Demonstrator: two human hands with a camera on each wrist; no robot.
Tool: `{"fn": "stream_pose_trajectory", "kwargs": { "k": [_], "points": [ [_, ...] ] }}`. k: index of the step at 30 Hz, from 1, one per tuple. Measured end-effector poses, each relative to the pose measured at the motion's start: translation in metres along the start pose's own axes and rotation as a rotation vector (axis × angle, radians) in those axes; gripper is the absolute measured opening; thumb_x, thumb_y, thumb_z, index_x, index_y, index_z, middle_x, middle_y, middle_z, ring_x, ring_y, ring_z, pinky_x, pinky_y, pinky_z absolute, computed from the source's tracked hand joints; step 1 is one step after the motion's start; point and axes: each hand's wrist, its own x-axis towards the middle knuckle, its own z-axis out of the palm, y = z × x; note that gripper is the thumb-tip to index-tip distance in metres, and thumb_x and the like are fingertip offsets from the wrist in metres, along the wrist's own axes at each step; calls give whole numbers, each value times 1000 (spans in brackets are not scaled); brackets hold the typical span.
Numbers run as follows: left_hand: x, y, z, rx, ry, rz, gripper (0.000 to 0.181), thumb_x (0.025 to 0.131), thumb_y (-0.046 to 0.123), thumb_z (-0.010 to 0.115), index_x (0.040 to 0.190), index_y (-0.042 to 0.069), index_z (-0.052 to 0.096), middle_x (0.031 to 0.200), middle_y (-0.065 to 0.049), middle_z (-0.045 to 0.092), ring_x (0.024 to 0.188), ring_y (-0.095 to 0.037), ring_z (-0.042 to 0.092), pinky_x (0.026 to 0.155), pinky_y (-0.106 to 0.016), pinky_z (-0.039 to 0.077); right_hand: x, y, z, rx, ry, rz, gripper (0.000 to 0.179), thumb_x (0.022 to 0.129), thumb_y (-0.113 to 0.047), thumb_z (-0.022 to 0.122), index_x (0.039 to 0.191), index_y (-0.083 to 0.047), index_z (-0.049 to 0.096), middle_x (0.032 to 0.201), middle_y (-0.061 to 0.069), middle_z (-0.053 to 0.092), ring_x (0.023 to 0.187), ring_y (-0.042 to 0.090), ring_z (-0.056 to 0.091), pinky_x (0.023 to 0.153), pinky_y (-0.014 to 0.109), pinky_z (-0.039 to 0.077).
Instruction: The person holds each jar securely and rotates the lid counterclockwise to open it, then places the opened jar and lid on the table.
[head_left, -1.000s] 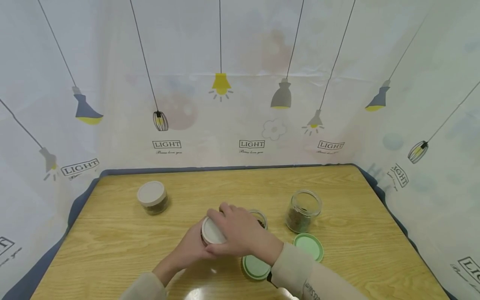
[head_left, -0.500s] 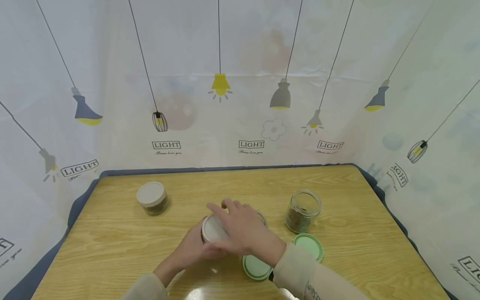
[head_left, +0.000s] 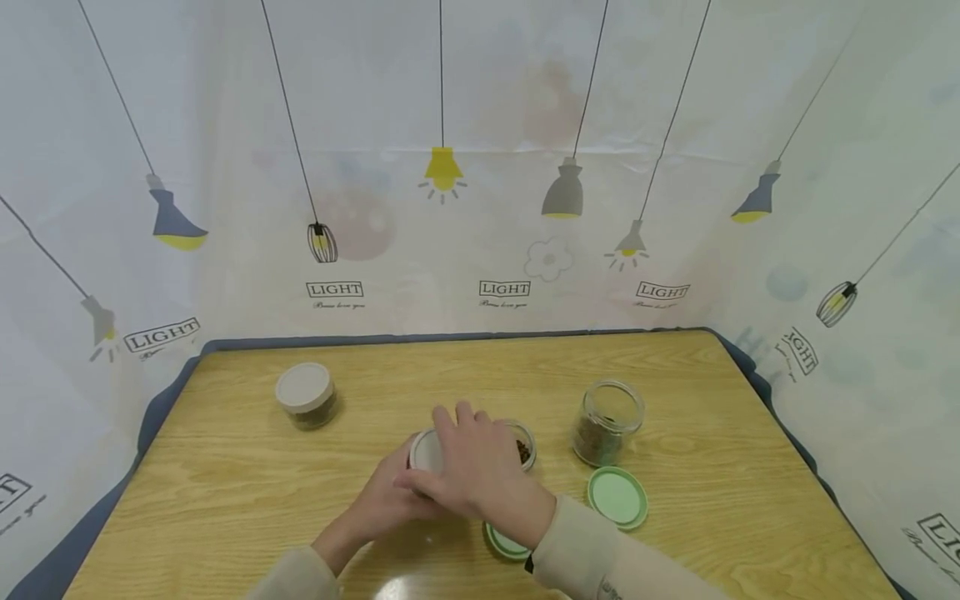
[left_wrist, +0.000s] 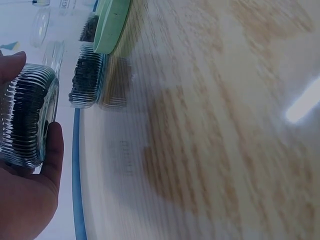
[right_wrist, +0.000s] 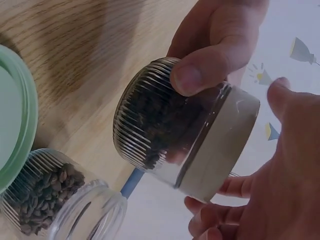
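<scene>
My left hand grips a ribbed glass jar with dark contents, its thumb lying across the glass in the right wrist view. The jar is tilted and has a whitish lid. Over that lid is my right hand, hiding part of it in the head view. In the right wrist view its fingertips are right at the lid's lower edge, while its thumb stands apart from the lid. Just behind my right hand is an uncovered jar of dark beans.
A second uncovered glass jar, partly filled, stands to the right. Near it lies a green lid; another green lid is partly under my right forearm. At the back left sits a jar with a whitish lid. Printed cloth walls surround the wooden table.
My right hand has shifted and turned over the lid, its thumb now reaching further left. The jar stays in my left hand. The other jars and green lids have not moved.
</scene>
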Motion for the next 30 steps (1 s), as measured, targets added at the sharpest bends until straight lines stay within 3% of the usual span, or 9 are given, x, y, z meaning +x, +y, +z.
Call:
{"fn": "stream_pose_trajectory", "kwargs": {
  "k": [5, 10, 21, 30],
  "points": [
    [0, 3, 2, 54, 26, -7, 86, 71, 25, 87, 142, 10, 41, 135, -13, 56, 118, -30, 56, 93, -33, 50, 1, 0, 5, 5, -30, 22, 82, 78, -84, 44, 120, -14, 54, 100, 8, 58, 75, 24, 60, 52, 36, 45],
    [0, 5, 3, 49, 28, -35, 87, 69, 25, 88, 141, 11, 41, 134, -12, 56, 118, -28, 56, 92, -35, 50, 2, 2, 6, 10, -22, -17, 73, 79, -76, 49, 119, -15, 55, 100, 6, 57, 73, 21, 58, 49, 33, 42],
    [1, 1, 5, 33, 23, -52, 87, 70, 26, 88, 141, 15, 39, 131, -8, 57, 117, -24, 57, 95, -36, 50, 6, 14, 11, -48, 75, -263, 61, 76, -66, 58, 120, -25, 56, 101, 1, 57, 82, 15, 54, 69, 31, 48],
    [2, 1, 5, 45, 15, -69, 90, 70, 28, 88, 143, 15, 36, 135, -9, 54, 121, -25, 56, 98, -39, 47, 6, 16, 8, -39, 33, -296, 62, 78, -65, 56, 126, -27, 54, 107, 1, 57, 90, 17, 54, 78, 35, 49]
  ]
}}
